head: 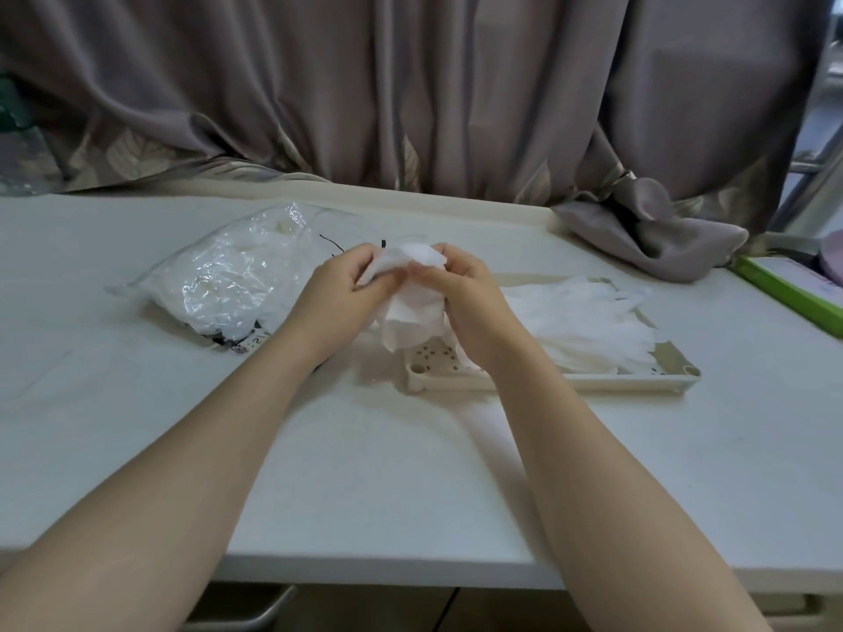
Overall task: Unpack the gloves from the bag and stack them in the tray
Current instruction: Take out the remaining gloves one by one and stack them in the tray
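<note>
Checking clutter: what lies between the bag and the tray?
Head view: both hands, left and right, holding a white glove between bag and tray.

bag [228, 285] left of tray [638, 380], gloves [588, 321] in tray

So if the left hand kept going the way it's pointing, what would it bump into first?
The left hand points up and right, toward the right hand. It would first meet the glove both hands already hold, then probably the right hand's fingers.
</note>
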